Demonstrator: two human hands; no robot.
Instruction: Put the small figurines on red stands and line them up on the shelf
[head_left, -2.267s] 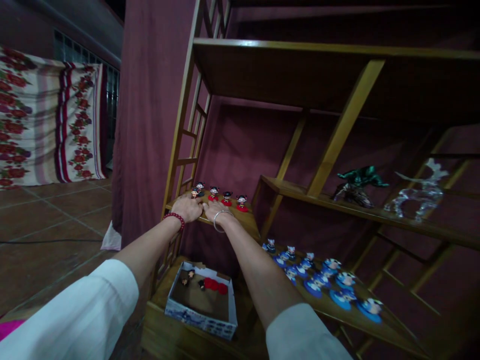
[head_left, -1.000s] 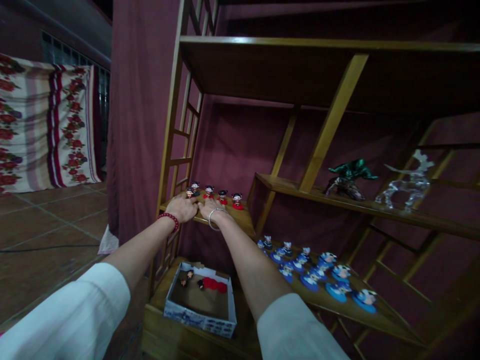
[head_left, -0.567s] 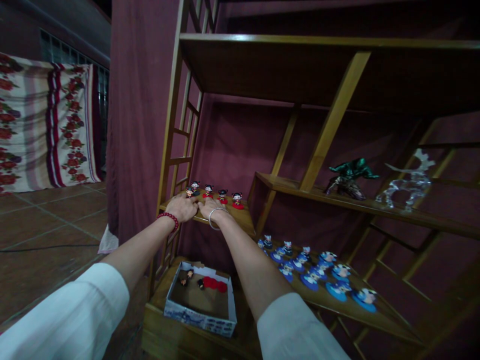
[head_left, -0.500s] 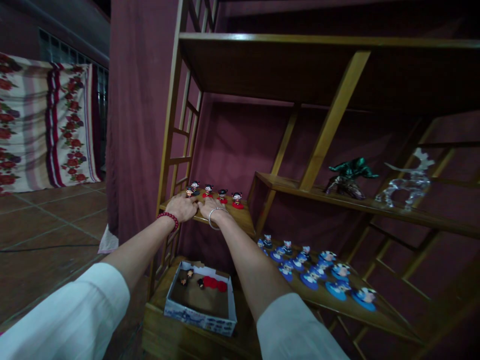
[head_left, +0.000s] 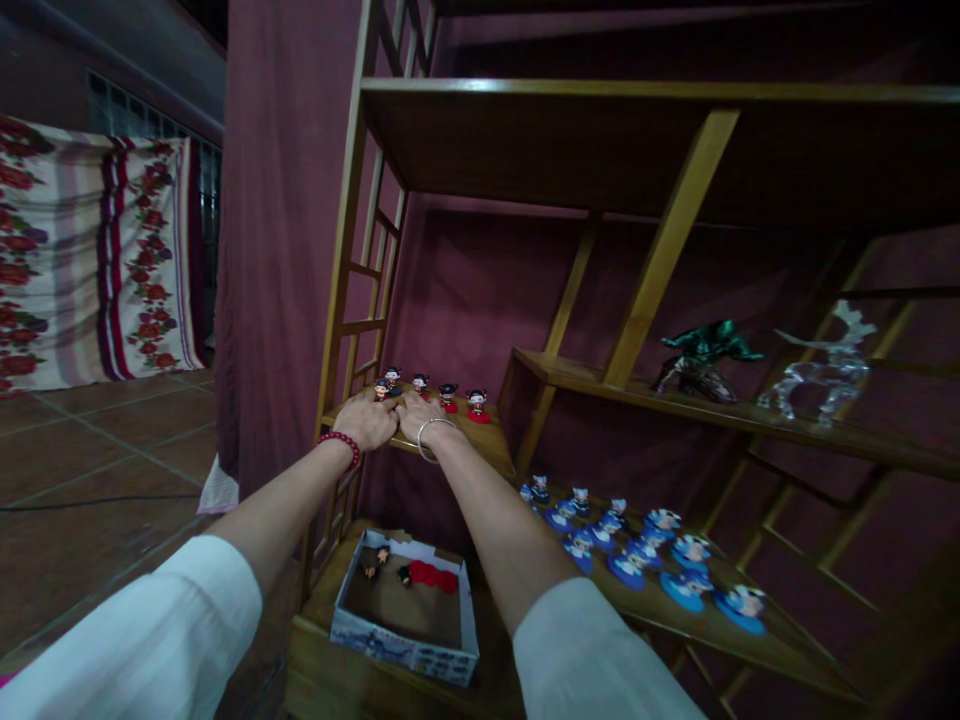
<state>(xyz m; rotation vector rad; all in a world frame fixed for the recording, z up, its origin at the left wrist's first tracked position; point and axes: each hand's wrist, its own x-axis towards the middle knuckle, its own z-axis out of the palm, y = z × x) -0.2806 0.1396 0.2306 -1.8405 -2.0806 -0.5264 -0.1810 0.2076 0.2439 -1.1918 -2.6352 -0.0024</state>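
Observation:
At the small upper-left shelf (head_left: 491, 443), my left hand (head_left: 365, 420), with a red bead bracelet at the wrist, has its fingers curled at a small dark-haired figurine (head_left: 382, 388). Its fingertips are mostly hidden behind the knuckles. Close against it, my right hand (head_left: 418, 415) wears a silver bangle, fingers bent forward and down; whatever they pinch is hidden. Behind and beside the hands stand more figurines with black hair buns: one at the back left (head_left: 393, 376), one in the middle (head_left: 420, 383), and two on red bases, a darker one (head_left: 448, 396) and a right-hand one (head_left: 477, 404).
Below, an open cardboard box (head_left: 405, 648) holds several figurines and red pieces (head_left: 433, 575). Several blue-based figurines (head_left: 628, 566) stand on the lower right shelf. A green figure (head_left: 709, 358) and a clear glass animal (head_left: 821, 368) occupy the middle shelf. A wooden post (head_left: 671, 250) rises between shelves.
The view has shifted slightly, so the shelves appear a little lower. Both hands remain at the same figurine, with only slight finger movement.

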